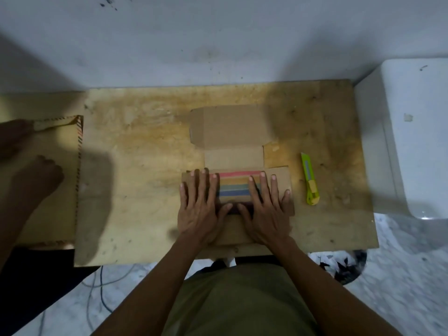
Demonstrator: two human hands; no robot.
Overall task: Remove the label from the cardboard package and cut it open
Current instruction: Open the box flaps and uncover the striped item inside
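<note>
The cardboard package lies opened out flat on the wooden table, its flaps spread away from me. Its near panel carries pink, yellow, green and blue stripes. My left hand presses flat on the left part of that panel with the fingers spread. My right hand presses flat on the right part, thumbs nearly meeting in the middle. A yellow-green utility knife rests on the table just right of the package, untouched. No label is visible.
Another person's hands rest on a flat piece with a striped edge at the far left. A white appliance stands right of the table. Cables run on the floor below the table's near edge.
</note>
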